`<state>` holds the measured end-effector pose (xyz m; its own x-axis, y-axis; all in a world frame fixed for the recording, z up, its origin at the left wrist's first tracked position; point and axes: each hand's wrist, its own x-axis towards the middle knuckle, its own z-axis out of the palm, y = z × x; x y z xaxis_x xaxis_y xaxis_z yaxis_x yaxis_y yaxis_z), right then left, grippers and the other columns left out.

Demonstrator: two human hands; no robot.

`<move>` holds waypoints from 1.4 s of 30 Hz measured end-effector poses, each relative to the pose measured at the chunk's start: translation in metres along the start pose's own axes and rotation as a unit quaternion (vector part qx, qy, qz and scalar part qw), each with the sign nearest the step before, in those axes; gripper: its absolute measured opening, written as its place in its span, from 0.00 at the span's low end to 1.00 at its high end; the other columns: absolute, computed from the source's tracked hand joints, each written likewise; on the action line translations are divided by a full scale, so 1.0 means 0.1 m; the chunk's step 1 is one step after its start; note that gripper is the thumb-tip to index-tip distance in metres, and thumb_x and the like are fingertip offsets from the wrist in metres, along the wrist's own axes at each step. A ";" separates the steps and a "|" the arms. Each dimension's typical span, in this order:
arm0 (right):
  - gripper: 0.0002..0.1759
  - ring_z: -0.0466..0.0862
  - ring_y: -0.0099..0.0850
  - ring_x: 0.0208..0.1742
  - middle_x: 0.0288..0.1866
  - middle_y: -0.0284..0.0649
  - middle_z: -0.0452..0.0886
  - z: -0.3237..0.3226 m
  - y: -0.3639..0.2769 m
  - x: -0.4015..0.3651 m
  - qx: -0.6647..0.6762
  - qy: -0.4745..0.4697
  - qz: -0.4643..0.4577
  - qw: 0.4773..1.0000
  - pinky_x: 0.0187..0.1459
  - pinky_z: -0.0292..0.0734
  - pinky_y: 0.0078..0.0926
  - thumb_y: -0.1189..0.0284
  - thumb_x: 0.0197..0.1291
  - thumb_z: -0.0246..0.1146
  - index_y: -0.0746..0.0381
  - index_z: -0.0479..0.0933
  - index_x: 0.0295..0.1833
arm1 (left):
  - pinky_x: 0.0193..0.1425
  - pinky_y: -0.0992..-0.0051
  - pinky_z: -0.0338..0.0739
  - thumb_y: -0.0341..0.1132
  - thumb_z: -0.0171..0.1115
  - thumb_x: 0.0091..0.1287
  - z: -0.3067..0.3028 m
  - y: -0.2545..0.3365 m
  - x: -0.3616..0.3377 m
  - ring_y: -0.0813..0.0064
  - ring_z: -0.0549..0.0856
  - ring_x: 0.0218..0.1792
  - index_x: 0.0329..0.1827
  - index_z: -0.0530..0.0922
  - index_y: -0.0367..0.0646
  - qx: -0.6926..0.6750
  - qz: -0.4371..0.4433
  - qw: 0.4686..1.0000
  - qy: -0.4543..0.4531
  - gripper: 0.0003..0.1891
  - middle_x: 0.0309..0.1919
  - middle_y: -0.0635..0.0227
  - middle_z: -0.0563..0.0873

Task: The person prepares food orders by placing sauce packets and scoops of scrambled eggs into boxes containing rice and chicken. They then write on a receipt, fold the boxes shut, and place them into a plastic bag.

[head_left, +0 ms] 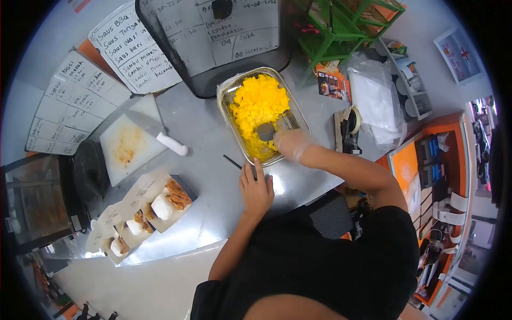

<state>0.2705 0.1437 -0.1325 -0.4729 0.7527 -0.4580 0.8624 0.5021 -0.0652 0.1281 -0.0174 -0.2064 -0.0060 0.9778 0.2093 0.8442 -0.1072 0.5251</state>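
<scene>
A metal tray with a mesh liner holds a heap of bright yellow diced food. My right hand, in a clear plastic glove, grips a small dark grey cup over the lower part of the heap. Bare and with its fingers spread, my left hand rests at the tray's near edge, fingertips touching the rim. A thin black stick lies just left of those fingertips.
Left are a stained cutting board, a white-handled knife and open boxes with rice and brown food. A tape dispenser, plastic bags and a green rack stand right. Written boards line the back.
</scene>
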 end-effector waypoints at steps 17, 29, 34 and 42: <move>0.13 0.89 0.43 0.52 0.50 0.49 0.88 -0.10 0.08 0.26 -0.014 0.054 0.048 0.997 0.49 0.85 0.36 0.73 0.67 0.57 0.61 0.87 0.47 | 0.69 0.46 0.64 0.36 0.64 0.65 0.06 0.05 -0.01 0.38 0.71 0.65 0.78 0.58 0.31 0.003 -0.004 1.000 0.020 0.40 0.67 0.35 0.69; 0.13 0.90 0.43 0.49 0.46 0.49 0.89 0.02 0.16 0.40 0.009 0.097 0.027 0.995 0.50 0.85 0.40 0.75 0.66 0.56 0.63 0.86 0.46 | 0.70 0.45 0.62 0.37 0.64 0.66 0.05 0.04 -0.01 0.36 0.69 0.67 0.80 0.53 0.30 -0.005 -0.011 1.000 -0.002 0.42 0.69 0.33 0.66; 0.12 0.89 0.45 0.50 0.49 0.52 0.87 0.01 0.04 -0.03 -0.027 0.018 -0.077 0.997 0.50 0.85 0.42 0.76 0.64 0.57 0.63 0.86 0.46 | 0.71 0.45 0.62 0.37 0.63 0.66 0.03 0.02 0.01 0.36 0.69 0.67 0.80 0.54 0.30 0.003 -0.006 1.000 -0.012 0.42 0.70 0.33 0.66; 0.11 0.87 0.48 0.48 0.48 0.52 0.83 -0.27 0.11 0.09 0.039 0.170 -0.106 0.979 0.47 0.84 0.44 0.78 0.65 0.54 0.69 0.75 0.50 | 0.70 0.45 0.62 0.36 0.63 0.66 0.02 0.02 0.00 0.36 0.69 0.67 0.80 0.54 0.31 -0.003 -0.003 1.000 -0.004 0.42 0.70 0.34 0.65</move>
<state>0.2714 0.1673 -0.1136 -0.6637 0.7405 -0.1059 0.7437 0.6380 -0.1997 0.1308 -0.0174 -0.2068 -0.0069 0.9800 0.1991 0.8404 -0.1022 0.5322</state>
